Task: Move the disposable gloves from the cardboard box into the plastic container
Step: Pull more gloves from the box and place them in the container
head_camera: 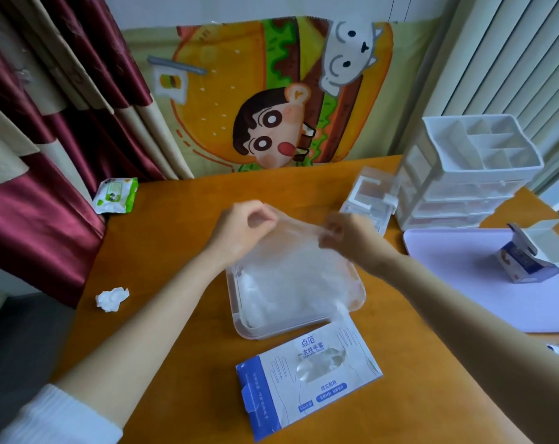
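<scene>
The left hand [239,229] and the right hand [345,238] each pinch one end of a clear glove [291,248]. They hold it up over the tub [236,315]. More gloves [255,293] lie in the tub. The box [307,386] lies on the table [175,251] just in front of the tub, with clear plastic showing in its hole.

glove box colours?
White cardboard box with a blue band along its left end and blue print, outline glove drawings on top. Head view, the only one.

Orange table [162,248]: plastic container [239,328], cardboard box [307,382], crumpled tissue [111,299], wipes pack [115,195], lilac mat [464,280], drawer organizer [464,187]
</scene>
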A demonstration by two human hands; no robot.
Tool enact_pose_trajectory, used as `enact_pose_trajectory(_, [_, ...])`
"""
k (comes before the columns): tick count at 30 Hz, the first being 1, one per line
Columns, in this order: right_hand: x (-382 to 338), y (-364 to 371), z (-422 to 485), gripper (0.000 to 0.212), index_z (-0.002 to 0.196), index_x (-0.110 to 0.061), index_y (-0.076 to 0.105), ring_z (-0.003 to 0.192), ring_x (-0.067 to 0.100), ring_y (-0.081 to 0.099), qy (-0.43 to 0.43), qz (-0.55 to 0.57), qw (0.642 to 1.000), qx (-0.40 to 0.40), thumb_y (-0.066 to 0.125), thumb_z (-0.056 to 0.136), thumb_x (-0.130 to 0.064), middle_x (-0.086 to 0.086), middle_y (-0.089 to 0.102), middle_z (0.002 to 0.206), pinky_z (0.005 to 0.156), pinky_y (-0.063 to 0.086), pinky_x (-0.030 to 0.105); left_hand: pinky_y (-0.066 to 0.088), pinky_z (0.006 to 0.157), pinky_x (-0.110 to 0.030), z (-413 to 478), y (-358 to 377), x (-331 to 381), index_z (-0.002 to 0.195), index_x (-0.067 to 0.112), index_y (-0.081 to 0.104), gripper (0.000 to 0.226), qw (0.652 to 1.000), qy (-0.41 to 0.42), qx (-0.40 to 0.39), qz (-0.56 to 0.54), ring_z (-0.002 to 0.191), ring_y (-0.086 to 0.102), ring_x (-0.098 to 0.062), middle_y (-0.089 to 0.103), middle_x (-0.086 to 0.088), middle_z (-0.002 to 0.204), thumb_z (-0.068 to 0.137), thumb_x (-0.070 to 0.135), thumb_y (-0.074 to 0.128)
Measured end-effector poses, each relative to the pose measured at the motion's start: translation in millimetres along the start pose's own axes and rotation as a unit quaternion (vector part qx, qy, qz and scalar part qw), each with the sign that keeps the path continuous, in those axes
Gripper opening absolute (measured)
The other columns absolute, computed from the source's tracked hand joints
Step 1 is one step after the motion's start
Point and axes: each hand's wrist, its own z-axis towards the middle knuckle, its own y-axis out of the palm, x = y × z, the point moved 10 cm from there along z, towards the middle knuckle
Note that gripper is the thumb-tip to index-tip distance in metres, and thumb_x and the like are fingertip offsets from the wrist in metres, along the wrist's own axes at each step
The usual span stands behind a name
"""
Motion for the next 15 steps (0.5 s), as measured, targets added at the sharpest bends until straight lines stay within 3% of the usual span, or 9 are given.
enact_pose_trajectory(2, [-12.6, -31.6, 7.2, 0.009, 0.091, -0.006, 0.064, 0.075, 0.012, 0.05, -0.027, 0.011, 0.994, 0.102, 0.068, 0.083, -0.004, -0.006, 0.056, 0.079, 0.06, 0.037, 0.005, 0.048, 0.086, -0.02, 0.7, -30.8, 19.3, 0.086, 0.011, 0.064, 0.004, 0.995, 0.043, 0.08, -0.046, 0.091, 0.06, -0.005, 0.065, 0.009, 0.09, 0.088, 0.014, 0.066])
enact_pose_trajectory(4, [-30.6, -55.8, 4.2, 0.011, 0.093, -0.007, 0.064, 0.077, 0.011, 0.052, -0.083, -0.002, 0.977, 0.196, 0.067, 0.084, -0.001, -0.005, 0.057, 0.084, 0.063, 0.037, 0.01, 0.049, 0.08, -0.015, -4.1, -51.9, 36.6, 0.084, 0.01, 0.061, 0.007, 0.983, 0.09, 0.136, -0.083, 0.087, 0.06, -0.004, 0.065, 0.008, 0.086, 0.087, 0.012, 0.066])
enact_pose_trajectory(7, [-54.2, -57.9, -11.7, 0.01, 0.088, -0.007, 0.061, 0.076, 0.019, 0.051, -0.19, -0.091, 0.941, 0.265, 0.063, 0.084, 0.002, 0.002, 0.059, 0.082, 0.06, 0.036, 0.022, 0.043, 0.083, -0.008, -14.1, -50.9, 42.4, 0.08, 0.012, 0.058, 0.008, 0.98, 0.139, 0.132, -0.06, 0.091, 0.057, -0.005, 0.061, 0.009, 0.089, 0.086, 0.014, 0.064])
enact_pose_trajectory(9, [-51.0, -36.7, -18.6, 0.012, 0.089, -0.008, 0.064, 0.077, 0.02, 0.051, -0.226, -0.124, 0.938, 0.233, 0.062, 0.084, 0.002, 0.003, 0.061, 0.084, 0.059, 0.038, 0.024, 0.033, 0.087, -0.007, -20.7, -32.8, 31.4, 0.075, 0.015, 0.055, 0.013, 0.982, 0.159, 0.097, 0.041, 0.096, 0.052, -0.01, 0.059, 0.006, 0.089, 0.083, 0.012, 0.064])
enact_pose_trajectory(12, [-22.2, 11.0, -17.6, 0.028, 0.092, -0.013, 0.071, 0.084, 0.018, 0.056, -0.219, -0.126, 0.96, 0.123, 0.066, 0.077, 0.01, -0.002, 0.069, 0.09, 0.061, 0.05, 0.029, 0.025, 0.085, -0.02, -30.8, 4.8, -6.9, 0.073, 0.017, 0.052, 0.02, 0.975, 0.14, 0.011, 0.173, 0.102, 0.042, -0.015, 0.058, 0.001, 0.092, 0.08, 0.003, 0.065])
enact_pose_trajectory(15, [5.5, 57.7, -17.1, 0.042, 0.091, -0.017, 0.074, 0.085, 0.017, 0.059, -0.209, -0.139, 0.968, 0.022, 0.064, 0.07, 0.018, -0.005, 0.072, 0.091, 0.06, 0.054, 0.035, 0.029, 0.092, -0.028, -44.5, 35.3, -34.2, 0.08, 0.017, 0.057, 0.011, 0.958, 0.118, -0.069, 0.254, 0.108, 0.041, -0.017, 0.053, 0.004, 0.097, 0.085, 0.009, 0.061])
